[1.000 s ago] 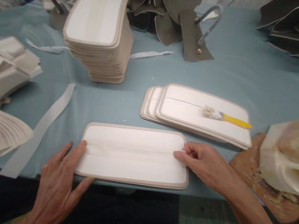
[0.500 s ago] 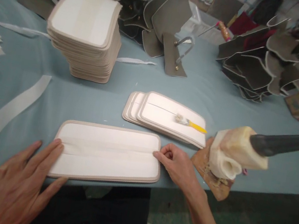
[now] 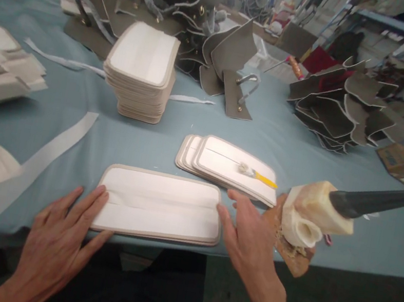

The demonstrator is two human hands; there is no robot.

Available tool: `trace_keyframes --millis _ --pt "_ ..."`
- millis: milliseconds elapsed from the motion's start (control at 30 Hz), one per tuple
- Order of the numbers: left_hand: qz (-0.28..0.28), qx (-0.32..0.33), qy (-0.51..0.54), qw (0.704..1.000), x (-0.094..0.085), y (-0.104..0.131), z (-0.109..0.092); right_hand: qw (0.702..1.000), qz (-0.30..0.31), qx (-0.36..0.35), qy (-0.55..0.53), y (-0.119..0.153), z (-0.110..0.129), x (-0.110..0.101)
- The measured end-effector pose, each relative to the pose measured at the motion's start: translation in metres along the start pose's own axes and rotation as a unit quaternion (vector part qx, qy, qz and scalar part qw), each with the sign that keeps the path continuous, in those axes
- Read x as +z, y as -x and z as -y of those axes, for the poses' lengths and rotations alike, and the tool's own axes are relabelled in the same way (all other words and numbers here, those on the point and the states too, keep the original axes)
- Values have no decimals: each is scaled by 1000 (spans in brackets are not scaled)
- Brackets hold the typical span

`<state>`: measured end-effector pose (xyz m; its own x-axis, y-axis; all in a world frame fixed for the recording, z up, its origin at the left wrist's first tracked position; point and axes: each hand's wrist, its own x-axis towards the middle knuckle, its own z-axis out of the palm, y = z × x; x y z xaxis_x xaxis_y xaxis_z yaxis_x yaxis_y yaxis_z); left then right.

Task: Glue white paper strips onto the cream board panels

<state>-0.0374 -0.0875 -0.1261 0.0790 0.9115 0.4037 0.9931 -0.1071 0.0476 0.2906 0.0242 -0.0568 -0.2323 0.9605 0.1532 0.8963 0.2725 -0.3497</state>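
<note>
bare forearms, dark trousers [image 3: 162,290]

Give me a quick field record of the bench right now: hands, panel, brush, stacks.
left hand: flat, fingertips on panel's left end
right hand: open, at panel's right end
panel: white, beige edge, flat at table's near edge
brush: yellow handle, lying on small stack
tall stack: behind, left
table: blue cover

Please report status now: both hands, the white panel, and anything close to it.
Left hand flat on white panel, left end. Right hand open at its right end. Brush on small panel stack behind; glue block right.
</note>
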Motion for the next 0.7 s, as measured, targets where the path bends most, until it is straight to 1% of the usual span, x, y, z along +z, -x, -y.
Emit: trace_keyframes --millis 33,100,167,267,333,500,700 --pt "-3 3 -6 1000 1 0 0 998 -22 -62 18 7 12 5" --pt "-6 10 -18 1000 2 1 2 985 -26 -164 41 22 31 21" --pt "-2 19 -25 1000 3 3 3 975 -24 -213 59 34 42 44" --pt "5 21 -28 999 4 5 6 972 -28 -216 84 42 40 75" --pt "6 20 -29 999 3 6 7 973 -19 -211 88 42 32 85" --pt "5 33 -33 999 0 6 11 975 -4 -212 72 41 24 85" --pt "11 51 -36 998 -3 4 21 976 -27 -209 48 42 24 90"
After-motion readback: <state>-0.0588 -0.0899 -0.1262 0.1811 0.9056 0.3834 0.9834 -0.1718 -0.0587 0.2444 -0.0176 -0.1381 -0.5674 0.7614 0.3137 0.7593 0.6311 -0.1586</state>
